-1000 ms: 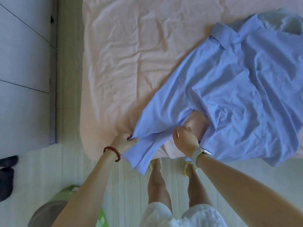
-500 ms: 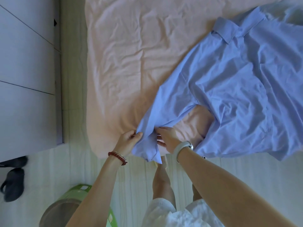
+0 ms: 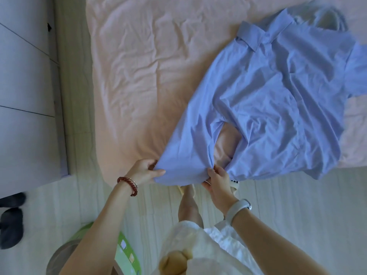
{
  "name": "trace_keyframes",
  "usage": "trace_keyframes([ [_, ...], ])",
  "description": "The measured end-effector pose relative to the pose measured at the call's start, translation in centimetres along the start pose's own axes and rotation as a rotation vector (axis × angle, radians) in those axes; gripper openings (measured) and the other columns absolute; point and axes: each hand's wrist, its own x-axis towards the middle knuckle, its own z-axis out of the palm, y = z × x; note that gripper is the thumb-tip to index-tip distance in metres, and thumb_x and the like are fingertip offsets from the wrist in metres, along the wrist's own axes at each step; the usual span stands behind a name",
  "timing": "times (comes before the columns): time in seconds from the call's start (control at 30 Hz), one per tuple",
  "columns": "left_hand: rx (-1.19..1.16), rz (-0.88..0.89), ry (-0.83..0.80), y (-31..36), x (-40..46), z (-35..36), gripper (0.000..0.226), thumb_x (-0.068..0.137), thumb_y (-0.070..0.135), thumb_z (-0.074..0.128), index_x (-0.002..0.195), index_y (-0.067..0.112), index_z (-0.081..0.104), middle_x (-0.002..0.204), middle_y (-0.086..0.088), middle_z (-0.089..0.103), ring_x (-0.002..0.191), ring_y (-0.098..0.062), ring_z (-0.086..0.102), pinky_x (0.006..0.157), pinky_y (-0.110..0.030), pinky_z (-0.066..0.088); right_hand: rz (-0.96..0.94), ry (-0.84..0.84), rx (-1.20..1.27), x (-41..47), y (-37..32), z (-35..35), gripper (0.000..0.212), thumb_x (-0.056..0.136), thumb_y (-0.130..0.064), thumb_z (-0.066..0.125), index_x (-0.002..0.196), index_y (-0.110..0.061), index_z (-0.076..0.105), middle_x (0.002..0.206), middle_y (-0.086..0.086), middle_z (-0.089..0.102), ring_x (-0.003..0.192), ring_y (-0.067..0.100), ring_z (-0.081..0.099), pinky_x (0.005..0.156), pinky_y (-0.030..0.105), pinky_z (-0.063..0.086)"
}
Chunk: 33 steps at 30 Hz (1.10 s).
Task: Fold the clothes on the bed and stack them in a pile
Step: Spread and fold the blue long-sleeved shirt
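Blue shirt (image 3: 278, 100) lies spread on the bed (image 3: 149, 66), over its right half, collar toward the far edge, hem at the near edge. One sleeve runs diagonally down to the near edge, cuff end overhanging it slightly. Left hand (image 3: 146, 171) pinches the left corner of that sleeve end, thumb on top, fingers curled under the cloth. Right hand (image 3: 217, 178) grips the other corner, fingers curled round the fabric; the sleeve end is stretched flat between the two hands (hands apart, each clamped on the shirt). A gap between sleeve and shirt body shows pink sheet.

Red bead bracelet (image 3: 129, 184) on left wrist, white wristband (image 3: 238, 210) on right. Grey cabinet (image 3: 25, 86) stands left of the bed. Dark slippers (image 3: 11, 225) on the floor at lower left, green bin (image 3: 123, 257) near the person's legs.
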Motion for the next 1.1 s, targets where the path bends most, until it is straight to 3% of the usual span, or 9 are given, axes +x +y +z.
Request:
trace_keyframes([
  [0.1,0.093,0.035,0.034,0.3,-0.6,-0.1,0.026,0.084,0.009,0.066,0.064,0.013,0.05,0.064,0.0,0.046,0.06,-0.015,0.04,0.056,-0.02,0.034,0.014,-0.084,0.057,-1.1,-0.5,-0.3,0.024,0.092,0.007,0.036,0.08,-0.003,0.055,0.082,0.01,0.055,0.073,0.02,0.057,0.07,0.029,0.052],
  [0.2,-0.121,0.199,0.056,0.9,-1.8,-1.0,0.009,0.082,0.007,0.068,0.082,0.012,0.06,0.086,-0.001,0.059,0.078,-0.011,0.052,0.075,-0.026,0.04,0.005,-0.153,0.087,-1.8,-0.9,-0.7,0.02,0.091,0.009,0.037,0.092,-0.001,0.056,0.091,0.01,0.056,0.087,0.023,0.057,0.089,0.037,0.048],
  [0.3,-0.082,0.228,0.153,0.7,-1.8,-1.6,0.028,0.083,0.005,0.067,0.067,0.016,0.047,0.062,0.015,0.048,0.058,-0.003,0.041,0.057,-0.015,0.032,0.023,-0.128,0.0,-1.9,-0.6,-0.4,0.022,0.088,0.014,0.036,0.096,0.006,0.055,0.094,0.01,0.049,0.088,0.022,0.051,0.1,0.042,0.042],
  [0.43,0.242,0.201,0.223,-0.4,-0.9,-1.4,0.036,0.082,0.015,0.068,0.063,0.017,0.038,0.054,0.009,0.034,0.051,-0.009,0.03,0.05,-0.02,0.024,0.159,-0.061,0.043,-1.6,0.0,0.8,0.035,0.085,0.017,0.026,0.095,-0.001,0.054,0.089,0.007,0.05,0.074,0.023,0.053,0.08,0.033,0.049],
  [0.53,0.22,0.13,0.057,-1.6,-0.7,-1.8,0.032,0.082,0.021,0.07,0.062,0.02,0.045,0.043,0.012,0.038,0.043,-0.004,0.033,0.046,-0.014,0.028,0.179,-0.066,0.167,-1.6,0.1,0.7,0.041,0.088,0.013,0.024,0.102,-0.01,0.054,0.089,0.006,0.058,0.078,0.024,0.059,0.071,0.032,0.05],
  [0.63,0.179,0.046,-0.068,-2.6,-1.2,-2.5,0.041,0.083,0.021,0.069,0.055,0.017,0.04,0.052,0.01,0.033,0.052,-0.011,0.029,0.049,-0.018,0.025,0.178,-0.058,0.12,-1.5,0.1,0.5,0.034,0.095,0.004,0.027,0.114,-0.012,0.05,0.1,0.01,0.061,0.085,0.027,0.063,0.066,0.035,0.052],
  [0.87,0.106,0.195,0.293,-2.2,-2.9,-3.2,0.037,0.074,0.036,0.058,0.059,0.013,0.034,0.055,0.005,0.03,0.052,-0.013,0.028,0.051,-0.024,0.024,0.153,-0.02,-0.256,-0.8,0.0,2.2,0.021,0.093,0.003,0.031,0.104,-0.003,0.049,0.084,0.008,0.056,0.067,0.021,0.062,0.058,0.028,0.053],
  [1.0,0.245,0.21,0.275,-2.9,-3.6,-4.7,0.039,0.08,0.022,0.069,0.058,0.012,0.038,0.054,0.007,0.032,0.05,-0.011,0.028,0.048,-0.019,0.023,0.131,-0.005,-0.25,-0.5,-0.4,3.6,0.023,0.09,0.005,0.031,0.087,-0.006,0.05,0.085,0.01,0.056,0.07,0.023,0.059,0.067,0.034,0.056],
  [1.1,0.33,0.107,0.24,-3.6,-3.8,-5.8,0.042,0.085,0.021,0.064,0.059,0.016,0.031,0.054,0.006,0.031,0.052,-0.013,0.028,0.051,-0.024,0.022,0.109,0.035,-0.263,-0.6,-0.3,4.1,0.021,0.092,0.003,0.035,0.106,-0.005,0.048,0.083,0.008,0.055,0.066,0.021,0.058,0.06,0.024,0.051],
])
